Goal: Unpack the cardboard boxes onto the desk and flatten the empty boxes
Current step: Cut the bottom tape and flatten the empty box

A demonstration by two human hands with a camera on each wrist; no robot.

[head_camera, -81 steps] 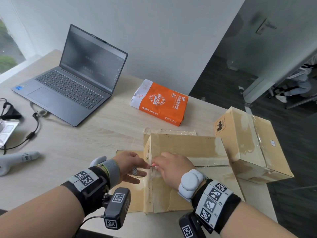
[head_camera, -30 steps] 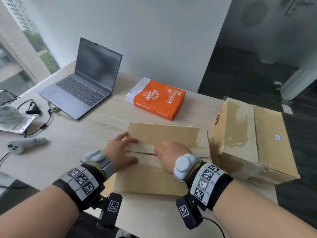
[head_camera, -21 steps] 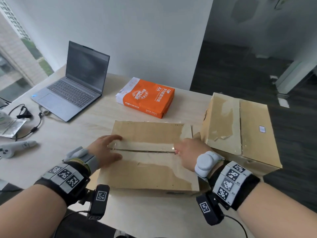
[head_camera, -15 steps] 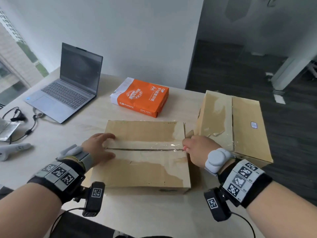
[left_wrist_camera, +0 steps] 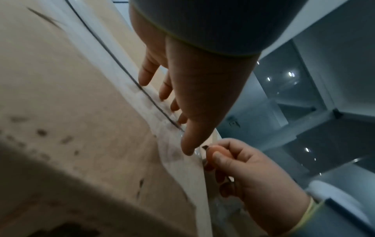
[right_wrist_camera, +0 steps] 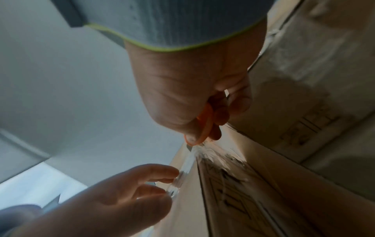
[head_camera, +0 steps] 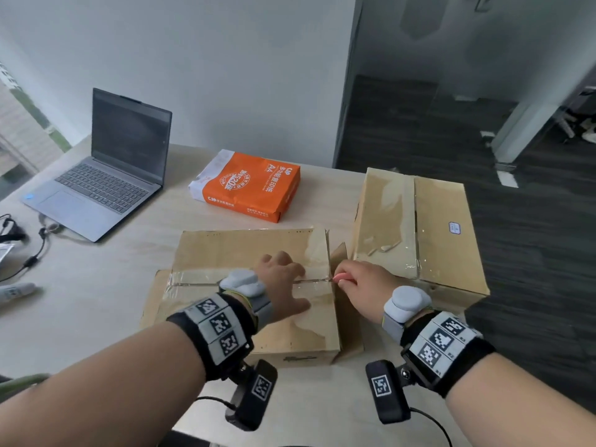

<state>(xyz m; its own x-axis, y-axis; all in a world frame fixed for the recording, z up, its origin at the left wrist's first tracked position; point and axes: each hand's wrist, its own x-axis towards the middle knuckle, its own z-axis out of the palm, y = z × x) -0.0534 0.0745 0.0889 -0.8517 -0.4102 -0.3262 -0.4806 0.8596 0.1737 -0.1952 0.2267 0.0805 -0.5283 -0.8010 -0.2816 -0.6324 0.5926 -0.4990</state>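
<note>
A closed cardboard box point(head_camera: 245, 253) lies in front of me on the desk, and its taped top seam point(head_camera: 193, 283) shows as a dark slit. My left hand point(head_camera: 287, 272) lies flat on the lid near the seam's right end, fingers spread point(left_wrist_camera: 182, 99). My right hand point(head_camera: 345, 279) grips a small orange cutter point(right_wrist_camera: 206, 125) at the box's right top edge, where the tape point(right_wrist_camera: 202, 154) is torn. In the left wrist view the cutter point(left_wrist_camera: 213, 150) sits just past my left thumb tip. A second, larger taped box point(head_camera: 445, 233) stands to the right, close beside the first.
An orange ream of A4 paper point(head_camera: 248, 185) lies behind the near box. An open laptop point(head_camera: 106, 175) stands at the back left, with cables point(head_camera: 32, 250) and a white controller point(head_camera: 16, 291) at the left edge. The desk point(head_camera: 96, 301) ends just right of the larger box, above dark floor.
My right hand drew the cutter along the seam from left to the right edge. My left hand then slid from the seam's left end to its right end, beside the right hand.
</note>
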